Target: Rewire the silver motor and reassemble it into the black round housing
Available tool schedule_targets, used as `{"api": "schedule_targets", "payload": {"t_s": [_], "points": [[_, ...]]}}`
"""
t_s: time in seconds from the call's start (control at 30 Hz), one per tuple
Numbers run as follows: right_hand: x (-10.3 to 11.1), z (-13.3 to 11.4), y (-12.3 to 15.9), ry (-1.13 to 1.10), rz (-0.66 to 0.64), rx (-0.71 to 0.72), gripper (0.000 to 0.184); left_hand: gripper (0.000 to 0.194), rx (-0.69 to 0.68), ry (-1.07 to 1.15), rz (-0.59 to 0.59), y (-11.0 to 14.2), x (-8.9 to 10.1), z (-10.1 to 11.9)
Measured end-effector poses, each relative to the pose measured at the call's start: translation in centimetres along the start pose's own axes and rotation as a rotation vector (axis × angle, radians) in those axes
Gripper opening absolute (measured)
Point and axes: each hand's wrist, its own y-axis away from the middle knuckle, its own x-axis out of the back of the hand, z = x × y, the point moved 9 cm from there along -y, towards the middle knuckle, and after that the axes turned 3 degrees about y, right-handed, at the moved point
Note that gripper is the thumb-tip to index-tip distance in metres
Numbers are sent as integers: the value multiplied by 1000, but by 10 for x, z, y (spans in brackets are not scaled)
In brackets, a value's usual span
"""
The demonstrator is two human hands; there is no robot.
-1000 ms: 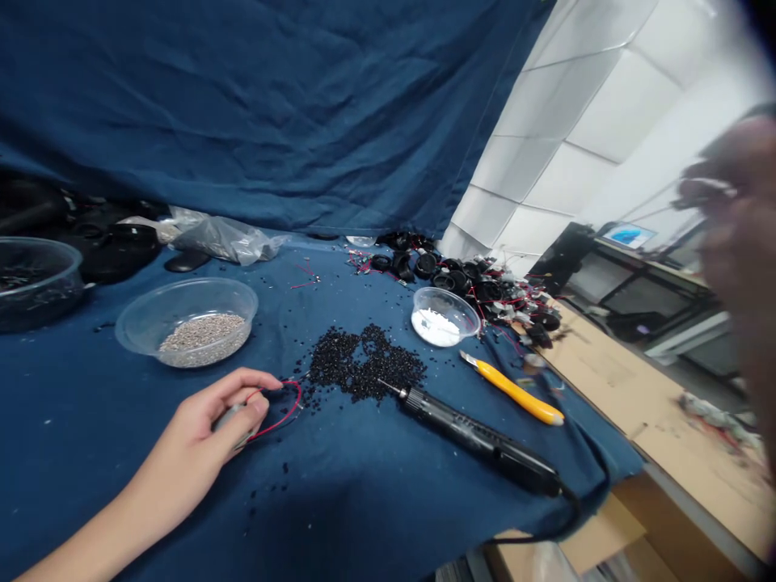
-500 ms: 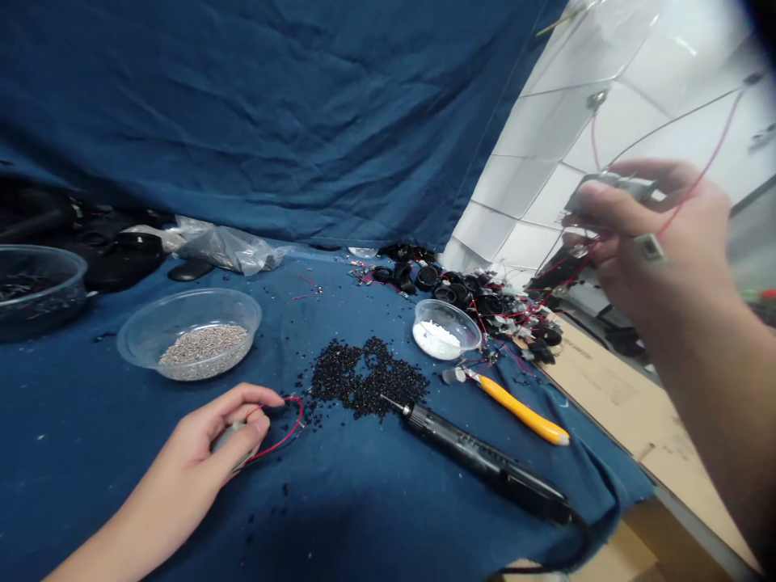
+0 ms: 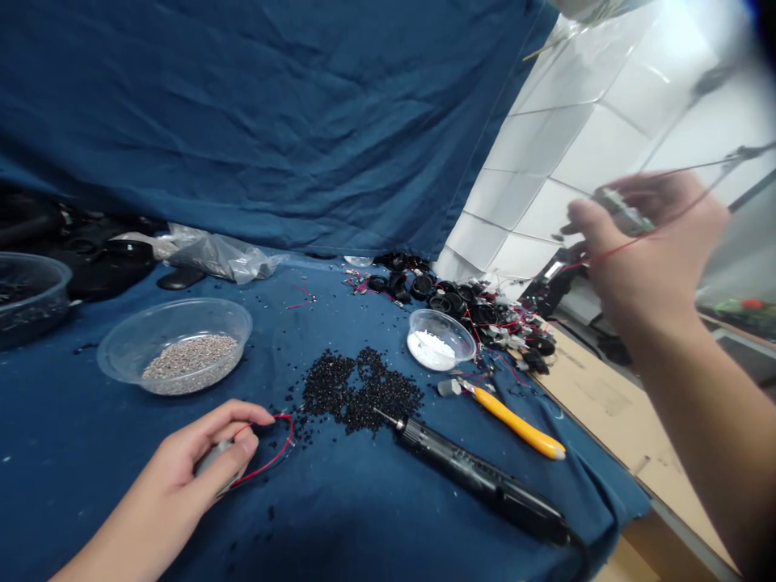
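Note:
My left hand (image 3: 197, 465) rests on the blue cloth, fingers closed round a small grey motor (image 3: 213, 459) whose red wire (image 3: 274, 446) loops out to the right. My right hand (image 3: 643, 259) is raised at the right, pinching another small grey motor (image 3: 619, 212) with thin red and black wires (image 3: 685, 206) trailing away from it. Between the hands lies a heap of tiny black parts (image 3: 362, 393). A black electric screwdriver (image 3: 478, 481) lies in front of the heap, its tip towards it.
A clear bowl of small grey screws (image 3: 175, 345) stands left, a small bowl of white bits (image 3: 440, 340) right of centre. A yellow-handled knife (image 3: 515, 420), a pile of black parts with red wires (image 3: 478, 303) and a plastic bag (image 3: 212, 250) lie farther back.
My right hand came into view holding the wired motor and has shifted slightly right and down. My left hand stays on its motor; the view has drifted a little.

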Motion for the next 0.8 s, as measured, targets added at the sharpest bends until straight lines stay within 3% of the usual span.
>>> {"api": "schedule_targets", "payload": {"t_s": [0.07,0.2,0.43,0.67,0.8], "points": [[-5,1,3,-18,-31,23,24,41,4,-27,-38,-2,-1,-3],[-29,6,21,-60,-257,-81,25,42,-2,-41,5,-1,1,-1],[-20,-4,49,-57,-161,-21,25,40,3,-16,70,-1,0,-7],[-25,33,97,-10,-206,-22,15,41,22,-7,101,-6,4,-21],[-23,43,106,32,-187,-17,17,42,56,-19,95,-8,6,-26]]}}
